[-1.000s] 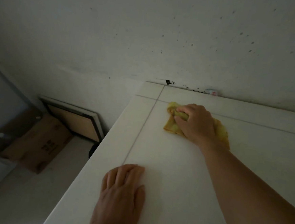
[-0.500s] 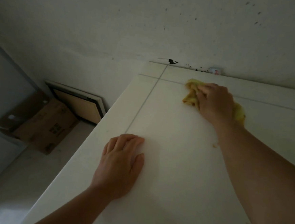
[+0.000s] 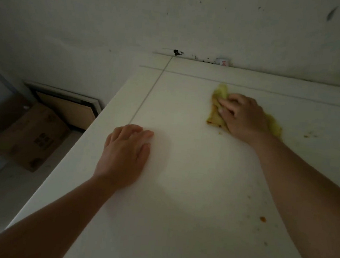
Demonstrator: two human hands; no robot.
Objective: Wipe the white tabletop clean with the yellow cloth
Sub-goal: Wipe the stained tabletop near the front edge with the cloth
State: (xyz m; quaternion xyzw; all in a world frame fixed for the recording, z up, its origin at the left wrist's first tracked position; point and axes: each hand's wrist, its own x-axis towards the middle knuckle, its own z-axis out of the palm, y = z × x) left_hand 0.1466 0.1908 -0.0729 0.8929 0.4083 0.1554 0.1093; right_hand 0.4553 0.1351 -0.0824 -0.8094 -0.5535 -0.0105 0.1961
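The white tabletop (image 3: 190, 191) fills the middle and right of the head view, in dim light. A crumpled yellow cloth (image 3: 218, 104) lies on its far part, pressed down under my right hand (image 3: 243, 116), whose fingers are closed over it. Cloth sticks out beyond the fingers on the left and behind the wrist on the right. My left hand (image 3: 125, 156) rests palm down and flat on the tabletop near its left edge, holding nothing. Orange-brown specks (image 3: 262, 219) and faint smears dot the surface on the right.
A stained white wall (image 3: 173, 23) runs along the table's far edge, with a small white object (image 3: 223, 62) and dark flecks at the joint. Below the table's left edge, on the floor, lie a cardboard box (image 3: 30, 136) and a framed panel (image 3: 69, 106).
My right hand has slid the cloth to the right along the far part of the table. The view has shifted, showing more of both forearms. My left hand stays planted.
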